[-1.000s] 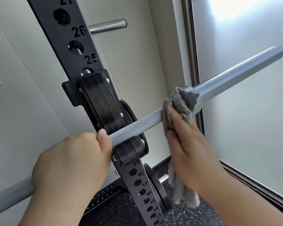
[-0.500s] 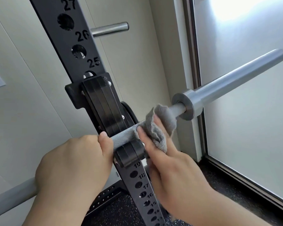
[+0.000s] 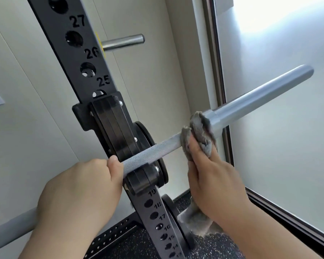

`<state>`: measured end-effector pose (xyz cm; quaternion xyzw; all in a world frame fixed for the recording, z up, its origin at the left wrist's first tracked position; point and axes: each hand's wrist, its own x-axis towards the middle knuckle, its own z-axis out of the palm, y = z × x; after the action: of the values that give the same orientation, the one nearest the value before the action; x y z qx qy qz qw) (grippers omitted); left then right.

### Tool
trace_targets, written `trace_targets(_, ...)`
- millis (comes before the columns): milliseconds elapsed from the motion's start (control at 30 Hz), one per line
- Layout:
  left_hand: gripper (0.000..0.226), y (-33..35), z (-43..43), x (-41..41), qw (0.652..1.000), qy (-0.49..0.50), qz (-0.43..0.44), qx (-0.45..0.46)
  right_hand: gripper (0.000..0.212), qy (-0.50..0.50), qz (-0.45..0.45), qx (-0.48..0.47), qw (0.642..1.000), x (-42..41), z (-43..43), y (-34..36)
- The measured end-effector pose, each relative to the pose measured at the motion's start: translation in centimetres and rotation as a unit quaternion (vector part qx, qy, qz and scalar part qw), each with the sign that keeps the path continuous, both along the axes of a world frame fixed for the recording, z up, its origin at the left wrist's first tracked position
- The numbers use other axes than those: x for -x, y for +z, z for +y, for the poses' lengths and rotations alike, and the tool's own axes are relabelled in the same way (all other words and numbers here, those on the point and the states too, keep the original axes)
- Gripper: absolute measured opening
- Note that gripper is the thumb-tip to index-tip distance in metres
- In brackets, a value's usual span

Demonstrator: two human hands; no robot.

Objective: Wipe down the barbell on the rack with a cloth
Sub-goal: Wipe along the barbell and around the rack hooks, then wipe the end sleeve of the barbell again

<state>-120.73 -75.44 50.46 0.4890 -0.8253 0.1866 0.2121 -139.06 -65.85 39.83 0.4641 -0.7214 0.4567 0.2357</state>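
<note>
Now my left hand (image 3: 79, 191) grips the barbell (image 3: 153, 150) beside its rack (image 3: 77, 58) hook, while my right hand (image 3: 213, 184) curls its fingers (image 3: 196, 154) around the cloth (image 3: 200, 131) on the shaft at the collar (image 3: 212, 120) — best to squeeze evenly and twist into the knurling.

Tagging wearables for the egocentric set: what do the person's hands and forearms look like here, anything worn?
Nothing worn. Left hand and right hand are bare: no gloves, rings or tape. Both forearms are uncovered as far as the frame edge, so no sleeve, watch or wristband shows. The left thumb's nail is short and unpainted.
</note>
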Motion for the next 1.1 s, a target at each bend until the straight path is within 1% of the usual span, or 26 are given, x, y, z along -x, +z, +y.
trace_targets(67,0.063,0.1,0.2,0.1,1.000,0.007,0.000,0.003,0.085,0.003,-0.002,-0.006,1.000,-0.1,-0.1,0.0)
trace_targets(133,0.065,0.0,0.5,0.1,1.000,0.010,0.004,0.012,0.091,0.042,0.034,-0.045,0.997,-1.5,-0.2,-0.5)
trace_targets(200,0.070,-0.2,0.8,0.0,1.000,0.005,0.011,0.021,0.089,0.049,0.069,-0.067,0.994,-1.8,0.3,-0.6)
trace_targets(233,0.069,-0.4,0.9,-0.3,1.000,-0.001,0.021,0.019,0.086,0.034,0.068,-0.054,0.996,-1.1,0.9,-0.2)
trace_targets(300,0.053,-1.0,0.7,-0.9,0.998,-0.025,0.060,0.019,0.083,-0.015,0.054,0.011,0.998,1.1,2.1,0.8)
trace_targets(333,0.043,-1.2,0.7,-1.1,0.993,-0.059,0.096,0.037,0.081,-0.043,0.050,0.041,0.997,2.5,2.8,1.3)
trace_targets(400,0.029,-0.9,1.3,-0.8,0.973,-0.134,0.168,0.089,0.075,-0.076,0.035,0.069,0.994,4.6,3.5,2.1)
trace_targets(433,0.027,-0.5,2.0,-0.3,0.962,-0.173,0.178,0.111,0.069,-0.068,0.038,0.067,0.995,5.1,3.5,2.4)
trace_targets(500,0.025,0.2,3.8,1.3,0.957,-0.230,0.132,0.120,0.059,-0.003,0.072,0.028,0.997,4.8,3.2,2.9)
trace_targets(533,0.031,0.2,4.5,2.2,0.963,-0.231,0.087,0.110,0.056,0.027,0.092,-0.003,0.995,4.4,2.9,2.9)
trace_targets(567,0.040,0.3,5.2,3.2,0.969,-0.228,0.032,0.092,0.054,0.036,0.111,-0.029,0.993,4.0,2.7,2.9)
trace_targets(633,0.056,0.4,6.4,5.5,0.975,-0.205,-0.071,0.045,0.050,0.028,0.130,-0.029,0.991,4.0,2.5,2.8)
trace_targets(667,0.059,0.5,6.7,6.6,0.974,-0.198,-0.101,0.034,0.048,0.035,0.130,-0.005,0.991,4.3,2.7,2.7)
trace_targets(733,0.063,0.4,6.4,8.4,0.967,-0.227,-0.115,0.028,0.047,0.054,0.115,0.088,0.988,4.8,3.2,2.4)
trace_targets(800,0.074,0.3,6.7,9.8,0.971,-0.189,-0.148,0.021,0.046,0.035,0.070,0.172,0.982,5.8,4.1,2.7)
trace_targets(833,0.078,0.0,6.8,10.3,0.971,-0.161,-0.171,0.036,0.044,0.007,0.036,0.188,0.982,6.7,4.4,3.2)
trace_targets(867,0.080,-0.4,6.8,10.6,0.972,-0.140,-0.183,0.048,0.044,-0.016,0.000,0.176,0.984,7.8,4.6,3.8)
trace_targets(900,0.079,-0.4,6.9,10.9,0.973,-0.123,-0.188,0.051,0.044,-0.020,-0.024,0.138,0.990,8.8,4.5,4.3)
trace_targets(933,0.077,-0.4,7.1,10.9,0.974,-0.113,-0.191,0.055,0.045,0.002,-0.030,0.091,0.995,9.5,4.2,4.7)
trace_targets(1000,0.071,-0.5,7.2,10.8,0.974,-0.099,-0.190,0.069,0.050,0.086,-0.021,0.024,0.996,9.9,3.3,4.5)
trace_targets(1033,0.069,-0.4,7.2,10.7,0.975,-0.095,-0.189,0.072,0.054,0.110,-0.008,0.000,0.994,9.9,3.0,4.1)
trace_targets(1067,0.068,-0.3,7.3,10.6,0.975,-0.090,-0.189,0.074,0.056,0.112,0.010,-0.018,0.994,10.1,3.2,3.9)
trace_targets(1100,0.066,-0.2,7.4,10.6,0.976,-0.084,-0.188,0.072,0.056,0.092,0.032,-0.027,0.995,10.8,3.5,3.8)
